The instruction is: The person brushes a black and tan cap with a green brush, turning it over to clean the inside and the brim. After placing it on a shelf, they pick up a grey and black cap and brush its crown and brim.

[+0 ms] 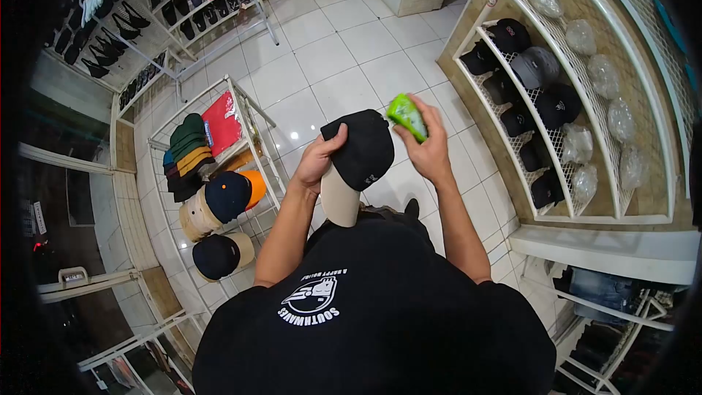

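A cap (363, 148) with a black crown and a beige brim is held up in front of my body, its brim pointing down toward me. My left hand (318, 157) is closed on the cap's left side, with the thumb over the black crown. On the right, my right hand (428, 143) grips a bright green object (407, 117), perhaps a brush or sponge. That object is close to the crown's right side, with a small gap between them.
At the left, a white wire rack (252, 114) carries several caps, beanies and a red packet (221, 128). White shelves (537, 110) on the right hold dark caps and plastic-wrapped items. Sandals hang on a rack (212, 15) at the upper left. White tiles (329, 59) cover the floor.
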Demonstrator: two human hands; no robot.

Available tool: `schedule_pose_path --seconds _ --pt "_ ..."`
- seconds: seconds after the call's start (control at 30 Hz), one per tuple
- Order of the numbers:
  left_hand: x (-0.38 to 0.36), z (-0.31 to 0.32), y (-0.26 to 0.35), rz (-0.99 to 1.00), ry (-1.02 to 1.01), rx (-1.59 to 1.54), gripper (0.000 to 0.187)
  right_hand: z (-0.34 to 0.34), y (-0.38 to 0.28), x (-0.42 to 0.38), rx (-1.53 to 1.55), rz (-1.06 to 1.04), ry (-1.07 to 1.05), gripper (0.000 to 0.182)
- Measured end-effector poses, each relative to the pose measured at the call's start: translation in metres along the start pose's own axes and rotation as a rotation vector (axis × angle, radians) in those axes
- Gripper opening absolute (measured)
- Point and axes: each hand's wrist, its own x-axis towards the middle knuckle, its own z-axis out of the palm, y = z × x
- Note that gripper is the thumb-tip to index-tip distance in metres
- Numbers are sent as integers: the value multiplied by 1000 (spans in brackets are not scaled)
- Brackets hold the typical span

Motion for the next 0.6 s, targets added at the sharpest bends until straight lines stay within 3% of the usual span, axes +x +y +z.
schedule_pose_path --seconds 0.07,0.1,0.17,0.23,0.33,0.4,0.47,0.53,0.6 --pt "2 10 5 12 27 -23 40 0 -5 3 -46 81 216 64" --pt "0 12 5 17 63 -45 39 3 -10 3 -44 82 205 64" --pt "6 2 2 -17 65 -59 40 13 -22 -5 -298 -157 -6 68" --pt "16 1 4 46 -10 -69 40 28 -16 -22 -361 -313 -99 67" --pt "13 6 16 58 80 -58 41 15 -16 -32 -301 -249 -407 70" --pt "14 -1 15 39 86 67 42 20 -19 -17 -307 -265 -297 69" --pt "15 0 6 -30 262 143 43 25 -26 1 -294 -283 -159 70" --pt "16 2 6 -32 326 121 43 27 -18 -6 -327 -360 -228 70" --pt "16 0 10 -22 157 -72 43 26 -13 -17 -351 -413 -396 70"
